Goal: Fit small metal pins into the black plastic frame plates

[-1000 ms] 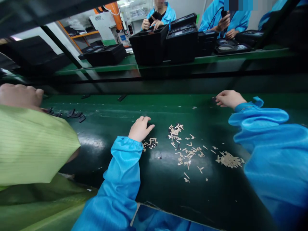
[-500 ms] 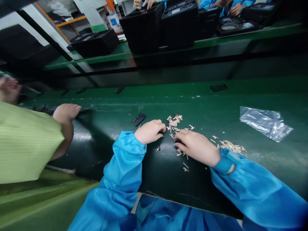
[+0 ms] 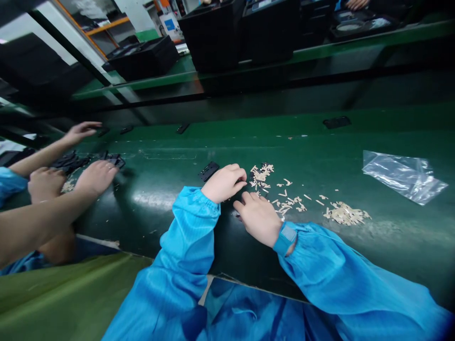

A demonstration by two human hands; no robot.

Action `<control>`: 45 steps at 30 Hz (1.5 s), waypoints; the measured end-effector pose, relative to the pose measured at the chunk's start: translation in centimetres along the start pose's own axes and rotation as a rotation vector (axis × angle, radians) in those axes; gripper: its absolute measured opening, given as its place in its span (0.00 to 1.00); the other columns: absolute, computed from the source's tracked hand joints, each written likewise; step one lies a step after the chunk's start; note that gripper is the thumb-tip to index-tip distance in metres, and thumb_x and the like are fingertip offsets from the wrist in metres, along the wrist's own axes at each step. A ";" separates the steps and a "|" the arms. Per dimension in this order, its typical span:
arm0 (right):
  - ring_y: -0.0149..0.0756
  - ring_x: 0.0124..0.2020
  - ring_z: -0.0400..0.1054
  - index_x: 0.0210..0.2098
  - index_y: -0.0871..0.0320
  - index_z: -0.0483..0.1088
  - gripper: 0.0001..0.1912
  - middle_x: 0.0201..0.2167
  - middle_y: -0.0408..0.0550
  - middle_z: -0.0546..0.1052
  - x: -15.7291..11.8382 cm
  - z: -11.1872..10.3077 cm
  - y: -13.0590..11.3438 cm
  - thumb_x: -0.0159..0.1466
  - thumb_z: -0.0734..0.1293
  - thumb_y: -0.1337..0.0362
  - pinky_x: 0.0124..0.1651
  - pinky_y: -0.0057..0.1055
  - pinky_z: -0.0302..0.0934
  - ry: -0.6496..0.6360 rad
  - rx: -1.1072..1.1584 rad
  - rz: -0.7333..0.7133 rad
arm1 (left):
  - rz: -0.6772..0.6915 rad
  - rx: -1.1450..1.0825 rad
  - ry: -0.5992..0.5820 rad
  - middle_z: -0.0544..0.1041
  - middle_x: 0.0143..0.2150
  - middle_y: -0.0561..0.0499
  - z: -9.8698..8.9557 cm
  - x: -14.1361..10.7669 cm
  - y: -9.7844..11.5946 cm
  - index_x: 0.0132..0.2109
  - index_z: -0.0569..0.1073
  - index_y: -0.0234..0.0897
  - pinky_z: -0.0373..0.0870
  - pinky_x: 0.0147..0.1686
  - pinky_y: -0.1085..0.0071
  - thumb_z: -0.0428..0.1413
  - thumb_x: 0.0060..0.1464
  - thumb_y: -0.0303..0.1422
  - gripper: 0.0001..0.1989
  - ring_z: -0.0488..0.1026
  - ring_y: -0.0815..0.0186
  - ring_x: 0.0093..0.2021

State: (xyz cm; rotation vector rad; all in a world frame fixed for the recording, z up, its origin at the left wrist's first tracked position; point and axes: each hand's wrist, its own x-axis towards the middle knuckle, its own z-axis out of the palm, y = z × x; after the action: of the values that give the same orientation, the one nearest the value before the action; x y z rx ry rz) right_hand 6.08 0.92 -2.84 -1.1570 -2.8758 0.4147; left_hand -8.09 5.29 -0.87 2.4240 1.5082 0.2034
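My left hand [image 3: 226, 183] has its fingers curled together just left of a loose pile of small beige cut pieces [image 3: 262, 174]. What its fingertips hold, if anything, is hidden. Behind its knuckles lies a flat black plastic part [image 3: 209, 171]. Close beside it, my right hand [image 3: 259, 217] points its closed fingers down and left at the green tabletop [image 3: 170, 222]. Something small and dark shows at those fingertips, too little of it to name. More beige pieces [image 3: 289, 204] are scattered right of this hand, and a denser heap [image 3: 347, 214] sits farther right.
A clear plastic bag [image 3: 405, 176] lies at the right. Black parts [image 3: 337, 122] rest along the back, below a raised shelf [image 3: 263, 59] bearing black boxes [image 3: 213, 35]. At the left, other people's hands [image 3: 95, 177] work near a pile of black parts [image 3: 69, 162].
My right hand has moved left, close to my left hand, uncovering beige pieces. My left hand stays nearly in place. More hands at the left have come into view as the green-clad person's arm shifted.
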 end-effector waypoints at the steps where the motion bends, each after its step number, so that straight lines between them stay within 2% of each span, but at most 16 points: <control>1: 0.46 0.41 0.64 0.40 0.59 0.69 0.11 0.38 0.55 0.70 0.0 0.1 0.0 0.60 0.58 0.72 0.39 0.39 0.60 -0.003 0.007 -0.007 | 0.002 -0.002 0.006 0.68 0.33 0.49 0.0 0.0 0.0 0.34 0.70 0.33 0.66 0.39 0.69 0.51 0.54 0.29 0.04 0.67 0.66 0.35; 5: 0.46 0.40 0.65 0.35 0.62 0.70 0.09 0.35 0.56 0.70 0.0 0.3 0.0 0.59 0.58 0.73 0.39 0.39 0.60 -0.007 0.048 -0.032 | 0.019 -0.027 0.020 0.68 0.32 0.49 0.1 0.0 0.0 0.33 0.70 0.33 0.65 0.38 0.70 0.51 0.54 0.28 0.04 0.66 0.66 0.34; 9: 0.41 0.38 0.65 0.32 0.63 0.68 0.08 0.34 0.55 0.70 -0.3 -1.1 1.6 0.61 0.58 0.71 0.39 0.36 0.59 0.020 0.130 -0.039 | 0.048 -0.112 0.072 0.68 0.32 0.49 0.0 -0.1 0.2 0.33 0.70 0.33 0.64 0.37 0.71 0.50 0.55 0.28 0.05 0.66 0.68 0.34; 13: 0.30 0.31 0.63 0.30 0.59 0.63 0.05 0.31 0.46 0.68 -0.7 -3.2 4.7 0.62 0.58 0.70 0.34 0.25 0.58 0.087 0.267 -0.013 | 0.115 -0.340 0.084 0.67 0.30 0.51 -0.3 -0.1 1.1 0.31 0.68 0.33 0.62 0.34 0.74 0.47 0.56 0.30 0.08 0.65 0.70 0.31; 16: 0.28 0.28 0.60 0.27 0.58 0.61 0.07 0.26 0.42 0.66 -1.0 -3.9 6.3 0.62 0.58 0.68 0.30 0.24 0.57 0.216 0.563 0.034 | 0.139 -0.605 0.033 0.67 0.29 0.53 -0.2 -0.1 1.9 0.31 0.67 0.34 0.62 0.32 0.75 0.47 0.56 0.33 0.09 0.64 0.72 0.29; 18: 0.29 0.27 0.59 0.26 0.58 0.61 0.07 0.25 0.41 0.64 -1.0 -3.9 6.7 0.61 0.59 0.67 0.29 0.25 0.55 0.290 0.749 0.057 | 0.111 -0.766 0.023 0.67 0.28 0.54 0.1 -0.2 2.4 0.32 0.66 0.34 0.62 0.30 0.75 0.49 0.55 0.34 0.08 0.63 0.72 0.28; 22: 0.29 0.27 0.58 0.26 0.58 0.61 0.06 0.25 0.41 0.64 -1.1 -3.9 6.6 0.60 0.59 0.66 0.29 0.26 0.54 0.341 0.839 0.063 | 0.042 -0.904 0.104 0.64 0.26 0.55 0.5 -0.3 2.9 0.30 0.64 0.34 0.60 0.27 0.76 0.51 0.51 0.31 0.05 0.61 0.74 0.25; 25: 0.29 0.27 0.58 0.25 0.58 0.60 0.06 0.25 0.41 0.63 -1.1 -3.9 6.4 0.60 0.59 0.67 0.29 0.26 0.54 0.365 0.823 0.061 | 0.008 -0.915 0.157 0.64 0.25 0.55 0.6 -0.4 3.2 0.29 0.64 0.34 0.58 0.25 0.76 0.51 0.50 0.29 0.04 0.59 0.74 0.24; 30: 0.29 0.27 0.58 0.25 0.58 0.60 0.07 0.25 0.41 0.63 -1.1 -3.8 6.5 0.59 0.59 0.68 0.29 0.25 0.54 0.399 0.777 0.064 | -0.041 -0.900 0.181 0.65 0.25 0.55 0.6 -0.4 3.3 0.29 0.64 0.34 0.60 0.26 0.76 0.51 0.48 0.29 0.03 0.60 0.74 0.25; 33: 0.29 0.26 0.59 0.26 0.58 0.60 0.06 0.26 0.42 0.63 -1.2 -3.8 6.4 0.59 0.60 0.69 0.29 0.25 0.55 0.408 0.746 0.069 | -0.064 -0.838 0.200 0.63 0.24 0.56 0.7 -0.4 3.4 0.28 0.63 0.34 0.58 0.24 0.76 0.51 0.47 0.28 0.03 0.59 0.74 0.23; 36: 0.30 0.28 0.60 0.26 0.58 0.61 0.05 0.27 0.42 0.64 -1.3 -3.7 6.2 0.58 0.61 0.70 0.31 0.26 0.56 0.486 0.667 0.106 | -0.068 -0.731 0.275 0.64 0.23 0.57 0.9 -0.3 3.6 0.27 0.64 0.35 0.58 0.24 0.77 0.50 0.45 0.25 0.03 0.58 0.75 0.23; 41: 0.32 0.30 0.63 0.27 0.58 0.64 0.05 0.27 0.44 0.66 -1.6 -3.7 5.7 0.58 0.61 0.71 0.34 0.28 0.57 0.507 0.571 0.084 | 0.032 -0.504 0.455 0.63 0.23 0.56 1.1 -0.4 4.4 0.25 0.64 0.35 0.59 0.25 0.77 0.50 0.44 0.22 0.05 0.60 0.74 0.24; 45: 0.33 0.31 0.63 0.27 0.58 0.64 0.05 0.27 0.44 0.67 -1.7 -3.7 5.6 0.58 0.60 0.71 0.34 0.28 0.58 0.520 0.527 0.055 | 0.081 -0.418 0.483 0.64 0.24 0.56 1.1 -0.5 4.7 0.25 0.64 0.35 0.61 0.26 0.77 0.50 0.46 0.22 0.06 0.62 0.73 0.25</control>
State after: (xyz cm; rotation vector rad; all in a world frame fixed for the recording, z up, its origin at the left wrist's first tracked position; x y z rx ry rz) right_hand 11.52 4.54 -0.58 -1.0493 -2.1191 0.6965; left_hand -3.96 2.66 -0.48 2.1815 1.3586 1.0715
